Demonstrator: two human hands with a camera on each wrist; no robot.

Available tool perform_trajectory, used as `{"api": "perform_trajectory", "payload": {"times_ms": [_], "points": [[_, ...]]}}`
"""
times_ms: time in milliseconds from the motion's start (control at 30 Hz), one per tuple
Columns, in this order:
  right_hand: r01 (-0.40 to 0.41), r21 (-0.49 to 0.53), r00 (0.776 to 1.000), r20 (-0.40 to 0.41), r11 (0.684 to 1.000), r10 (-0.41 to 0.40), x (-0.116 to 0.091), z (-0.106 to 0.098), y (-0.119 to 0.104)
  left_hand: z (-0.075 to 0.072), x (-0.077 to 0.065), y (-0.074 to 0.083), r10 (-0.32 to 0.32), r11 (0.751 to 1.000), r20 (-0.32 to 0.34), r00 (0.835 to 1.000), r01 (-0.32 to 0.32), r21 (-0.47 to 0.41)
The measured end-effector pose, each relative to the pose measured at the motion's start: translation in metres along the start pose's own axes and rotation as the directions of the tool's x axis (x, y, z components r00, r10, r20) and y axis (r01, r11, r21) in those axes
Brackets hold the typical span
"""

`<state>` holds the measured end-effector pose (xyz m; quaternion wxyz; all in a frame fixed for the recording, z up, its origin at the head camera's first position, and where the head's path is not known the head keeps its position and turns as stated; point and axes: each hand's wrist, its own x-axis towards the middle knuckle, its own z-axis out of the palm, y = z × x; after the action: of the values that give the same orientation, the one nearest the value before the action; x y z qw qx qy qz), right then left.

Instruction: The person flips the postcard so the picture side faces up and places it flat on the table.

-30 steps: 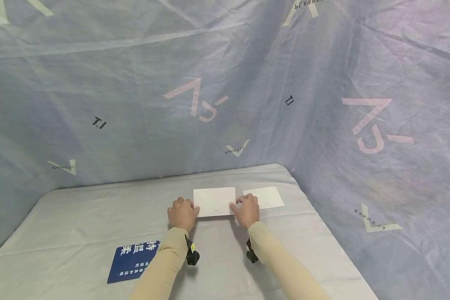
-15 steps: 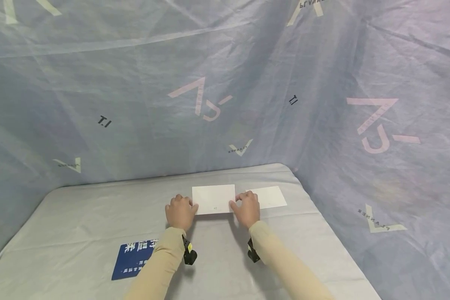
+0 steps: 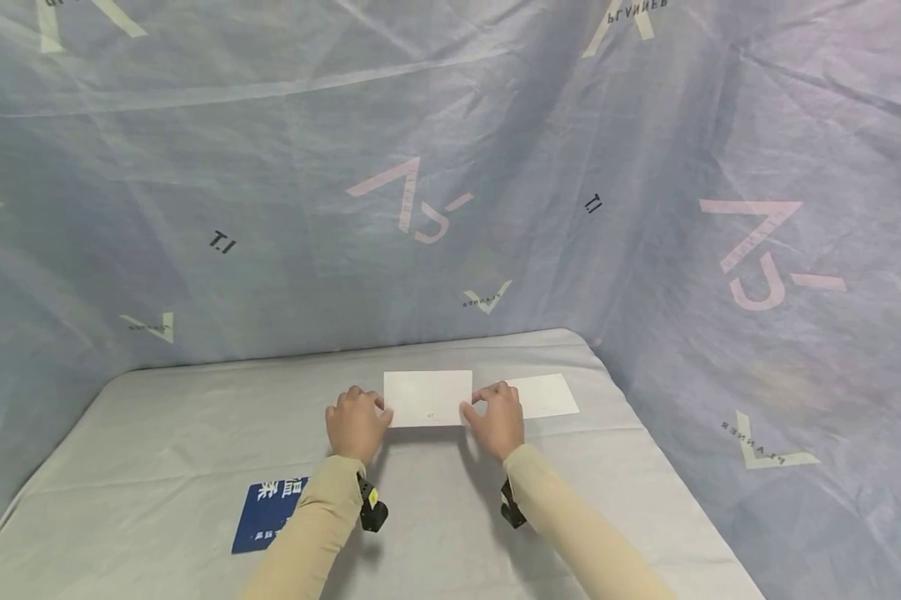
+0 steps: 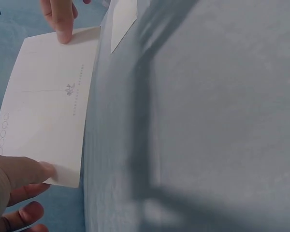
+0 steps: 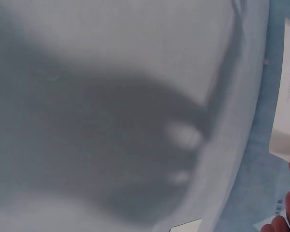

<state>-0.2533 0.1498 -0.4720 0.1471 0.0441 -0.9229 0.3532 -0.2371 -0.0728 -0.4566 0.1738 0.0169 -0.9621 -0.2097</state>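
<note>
Both hands hold a white postcard (image 3: 427, 398) raised above the cloth-covered table. My left hand (image 3: 357, 423) pinches its left edge, thumb on the near face; my right hand (image 3: 497, 418) pinches the right edge likewise. In the left wrist view the postcard (image 4: 48, 96) shows a small printed emblem, a faint line and a row of little circles, and it bows slightly. Only part of the postcard (image 5: 287, 106) and a few right-hand fingers (image 5: 280, 224) appear in the right wrist view. A second white card (image 3: 543, 395) lies on the table just beyond the right hand.
A dark blue card (image 3: 266, 515) with white characters lies at the left front, partly covered by the left forearm. The table (image 3: 195, 433) has a light grey cloth. Blue-grey printed fabric (image 3: 307, 208) hangs behind it and along the right side.
The postcard stays pinched in both hands and has tilted slightly more upright. The head view has shifted a little, so the backdrop and the blue card sit further right.
</note>
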Motion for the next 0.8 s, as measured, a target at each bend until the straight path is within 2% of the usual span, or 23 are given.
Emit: {"api": "perform_trajectory", "payload": {"times_ms": [400, 667, 800], "points": [[0.025, -0.029, 1.0, 0.003, 0.999, -0.025, -0.005, -0.003, -0.008, -0.013, -0.004, -0.004, 0.004, 1.0, -0.017, 1.0, -0.005, -0.027], [0.052, 0.001, 0.998, -0.019, 0.999, -0.052, -0.006, -0.004, -0.012, -0.016, -0.005, -0.009, 0.008, 0.999, -0.022, 1.0, -0.009, -0.034], [0.079, -0.018, 0.996, -0.035, 0.997, -0.079, -0.006, -0.003, -0.012, -0.019, -0.006, -0.011, 0.01, 0.999, -0.021, 1.0, -0.011, -0.042]]}}
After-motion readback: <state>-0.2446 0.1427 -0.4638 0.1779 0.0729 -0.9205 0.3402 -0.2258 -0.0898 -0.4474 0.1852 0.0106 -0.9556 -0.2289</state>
